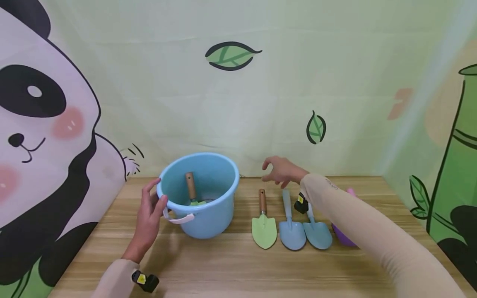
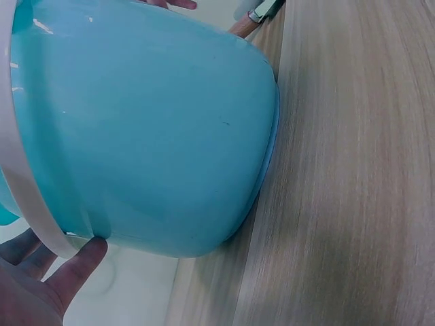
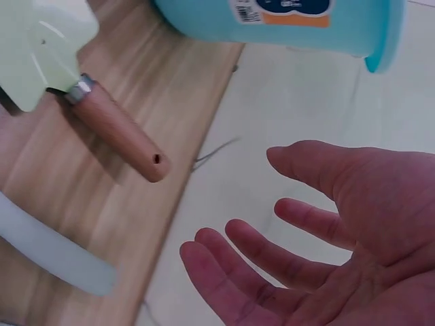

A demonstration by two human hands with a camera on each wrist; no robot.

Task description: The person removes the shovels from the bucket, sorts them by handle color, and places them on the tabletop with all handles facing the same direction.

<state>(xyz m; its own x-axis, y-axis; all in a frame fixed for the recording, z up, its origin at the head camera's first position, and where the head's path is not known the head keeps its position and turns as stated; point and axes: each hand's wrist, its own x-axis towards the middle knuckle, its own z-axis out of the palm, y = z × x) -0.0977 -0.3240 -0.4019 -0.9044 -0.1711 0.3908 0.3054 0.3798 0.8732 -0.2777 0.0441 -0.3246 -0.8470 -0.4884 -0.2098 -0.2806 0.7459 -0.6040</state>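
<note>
A light blue bucket (image 1: 220,217) with a white handle (image 1: 180,218) stands tilted slightly toward me. My left hand (image 1: 149,213) grips its left rim, thumb outside and fingers at the edge; the left wrist view shows the thumb (image 2: 81,268) against the wall. Inside the bucket leans a trowel with a wooden handle (image 1: 191,185). To the bucket's right lies a green trowel (image 1: 264,231), its wooden handle (image 3: 119,129) pointing away from me. My right hand (image 1: 285,169) hovers past that handle, fingers spread and slightly bent, holding nothing.
Two blue shovels (image 1: 292,236) (image 1: 318,235) lie in a row right of the green trowel. A purple tool (image 1: 343,236) is partly hidden under my right sleeve. Behind the wooden table (image 1: 231,273) hangs a printed cloth (image 1: 167,103) with a panda and leaves.
</note>
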